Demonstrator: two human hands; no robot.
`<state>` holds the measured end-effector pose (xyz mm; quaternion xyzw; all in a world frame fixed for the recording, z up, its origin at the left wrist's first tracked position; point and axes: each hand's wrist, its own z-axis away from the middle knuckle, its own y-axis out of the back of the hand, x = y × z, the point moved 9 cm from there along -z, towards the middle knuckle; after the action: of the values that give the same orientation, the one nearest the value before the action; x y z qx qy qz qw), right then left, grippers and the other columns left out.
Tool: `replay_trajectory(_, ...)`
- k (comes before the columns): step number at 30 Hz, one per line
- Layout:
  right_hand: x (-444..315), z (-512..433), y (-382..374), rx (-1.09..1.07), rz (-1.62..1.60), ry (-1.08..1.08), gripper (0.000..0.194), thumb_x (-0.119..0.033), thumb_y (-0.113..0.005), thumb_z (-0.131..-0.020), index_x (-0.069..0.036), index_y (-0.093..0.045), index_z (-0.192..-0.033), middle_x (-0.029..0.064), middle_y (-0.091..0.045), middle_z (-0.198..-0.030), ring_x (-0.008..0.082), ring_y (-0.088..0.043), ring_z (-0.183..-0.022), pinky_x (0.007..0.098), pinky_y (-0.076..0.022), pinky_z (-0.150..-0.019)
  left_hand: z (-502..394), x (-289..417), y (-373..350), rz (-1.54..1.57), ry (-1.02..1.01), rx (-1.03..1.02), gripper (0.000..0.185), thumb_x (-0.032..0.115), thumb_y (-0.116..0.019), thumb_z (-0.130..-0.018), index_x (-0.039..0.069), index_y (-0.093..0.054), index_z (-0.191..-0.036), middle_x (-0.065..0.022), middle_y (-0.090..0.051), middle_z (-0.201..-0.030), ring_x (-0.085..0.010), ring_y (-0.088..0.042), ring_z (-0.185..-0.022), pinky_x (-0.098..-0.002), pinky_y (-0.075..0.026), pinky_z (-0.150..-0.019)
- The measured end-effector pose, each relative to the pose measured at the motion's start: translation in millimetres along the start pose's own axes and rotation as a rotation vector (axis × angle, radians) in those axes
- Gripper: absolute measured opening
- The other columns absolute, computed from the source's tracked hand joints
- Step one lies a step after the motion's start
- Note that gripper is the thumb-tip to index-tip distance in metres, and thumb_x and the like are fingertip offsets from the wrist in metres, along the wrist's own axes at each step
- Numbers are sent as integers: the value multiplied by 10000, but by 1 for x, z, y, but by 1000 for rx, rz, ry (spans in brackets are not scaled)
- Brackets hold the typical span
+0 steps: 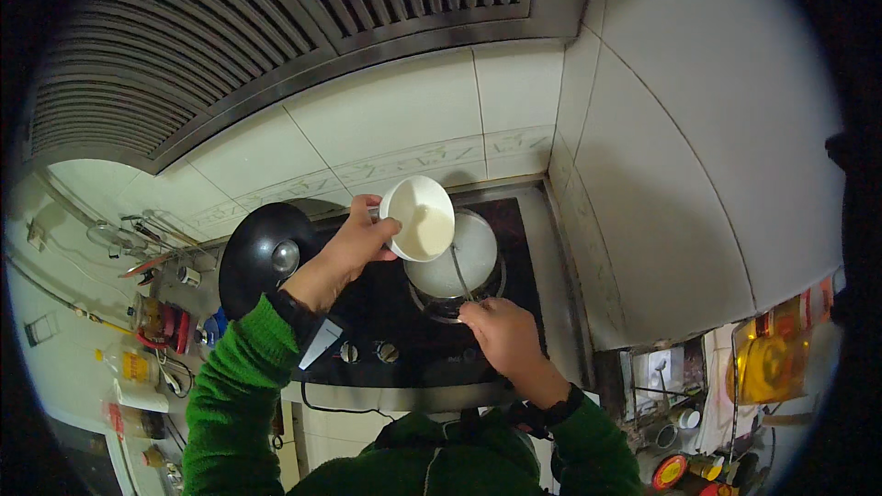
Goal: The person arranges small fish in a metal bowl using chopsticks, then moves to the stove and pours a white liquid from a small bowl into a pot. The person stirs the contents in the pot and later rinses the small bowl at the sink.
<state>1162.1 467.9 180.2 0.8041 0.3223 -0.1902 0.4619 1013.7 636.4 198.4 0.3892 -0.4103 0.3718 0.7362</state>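
Observation:
My left hand (360,231) grips a white bowl (403,198) by its left side, with the thumb over the rim. The bowl is tilted toward me above the pot's left edge and holds a pale, creamy liquid (433,231). Below it a round pot (495,248) stands on the right burner, filled with whitish liquid (475,241). In my right hand (506,334) is the end of a thin metal utensil (460,274). Its far end reaches into the pot's contents, so its tip is hidden.
A large round black pan or lid (248,262) covers the left burner. Control knobs (386,352) line the front of the black cooktop (427,365). Overhead hangs a slatted range hood (331,48). Tiled wall (661,151) closes the right side; bottles (768,365) and jars (668,472) stand lower right.

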Motion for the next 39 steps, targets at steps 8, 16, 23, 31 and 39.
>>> replay_trajectory(8, -3, 27, 11, -109, 134, -62, 95, -153, -633, -748, -135, -612, -839, 81, -564, -685, 283, -568, -659, 389, -451, -536, 0, 7, -5, -18, -17, -16, 628, 168, -596, -789, 46, -212, -1270, -174, -466, -1115, -241, -529, -943, -316, -521, -674)
replay_trajectory(16, -18, 26, -6, -115, 62, 10, 82, -197, -602, -774, -147, -572, -831, 79, -518, -662, 284, -561, -634, 395, -456, -506, -2, 9, -5, -40, -24, 2, 625, 168, -599, -786, 45, -215, -1263, -175, -485, -1091, -240, -537, -937, -314, -523, -636)
replay_trajectory(23, -2, 4, -1, -31, 61, 3, 75, -179, -617, -769, -135, -594, -825, 105, -515, -640, 279, -549, -629, 390, -424, -510, -2, 8, -4, -50, -20, -5, 649, 172, -610, -772, 44, -209, -1267, -176, -485, -1090, -249, -533, -935, -317, -522, -633)
replay_trajectory(31, -5, 31, 11, -151, 174, -38, 87, -208, -603, -771, -145, -574, -824, 72, -529, -665, 274, -576, -653, 402, -456, -504, -2, 8, -3, -67, -11, 4, 661, 168, -614, -772, 53, -202, -1275, -177, -473, -1108, -255, -529, -947, -336, -526, -639)
replay_trajectory(39, -20, 32, -10, -122, 87, 47, 89, -194, -596, -745, -164, -583, -827, 62, -494, -634, 260, -569, -642, 378, -458, -500, 2, 16, -2, -107, -23, 17, 678, 178, -622, -779, 46, -189, -1283, -176, -488, -1098, -243, -561, -894, -309, -523, -615)
